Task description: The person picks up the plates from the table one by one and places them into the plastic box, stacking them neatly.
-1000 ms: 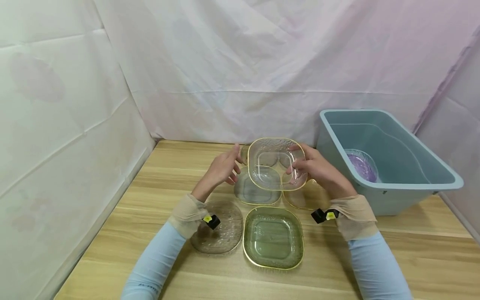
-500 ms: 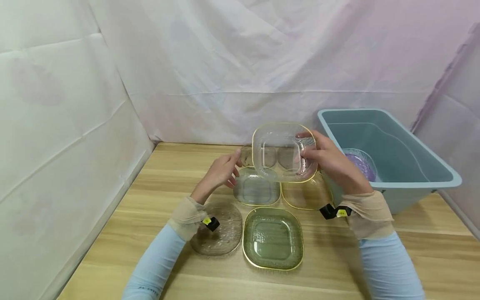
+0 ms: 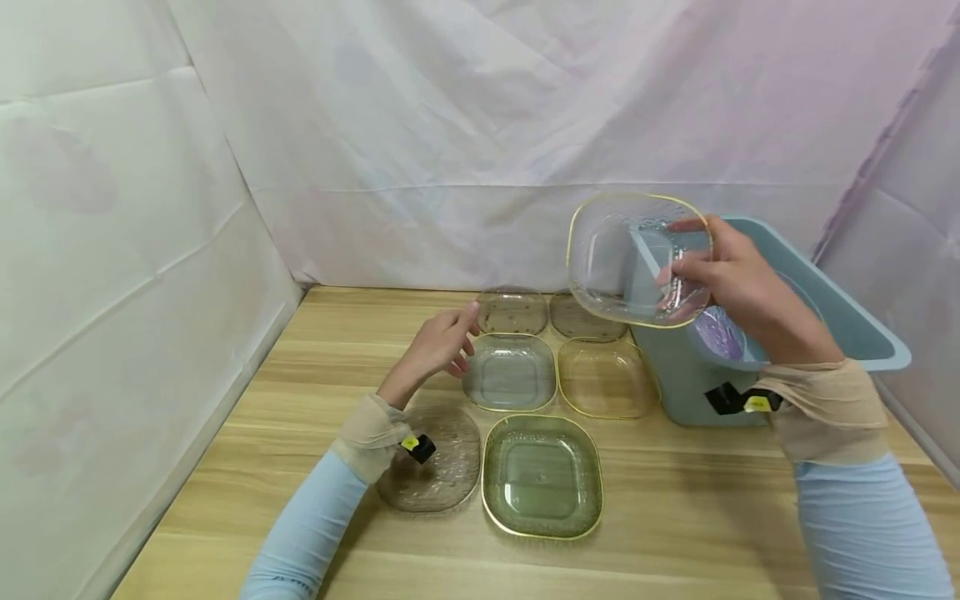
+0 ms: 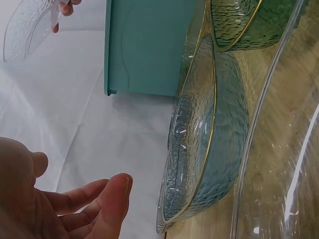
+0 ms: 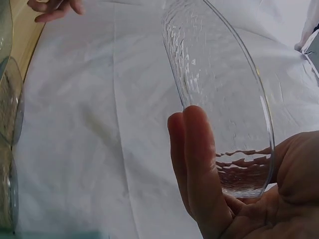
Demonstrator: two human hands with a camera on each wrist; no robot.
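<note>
Head view, read left to right: the left hand (image 3: 438,343) hovers with fingers relaxed and empty just beside the pale blue-grey square glass dish (image 3: 511,372), not touching it so far as can be told. On the wooden table (image 3: 225,467) six dishes lie in view: one smoky round-cornered glass dish (image 3: 442,462) under the left wrist, one green gold-rimmed square dish (image 3: 542,476), the blue-grey dish, one amber square dish (image 3: 604,377), and two small brownish dishes (image 3: 513,311) at the back. The right hand (image 3: 731,279) pinches the clear gold-rimmed square glass dish (image 3: 630,258) by its right rim, thumb inside, fingers behind; the dish is aloft and tilted, over the near corner of the one teal plastic tub (image 3: 847,333). One purple dish (image 3: 718,332) lies inside the tub.

Judgement: level the dish, clear the tub wall, and lower it gently beside the purple dish; glass on glass may chip.
</note>
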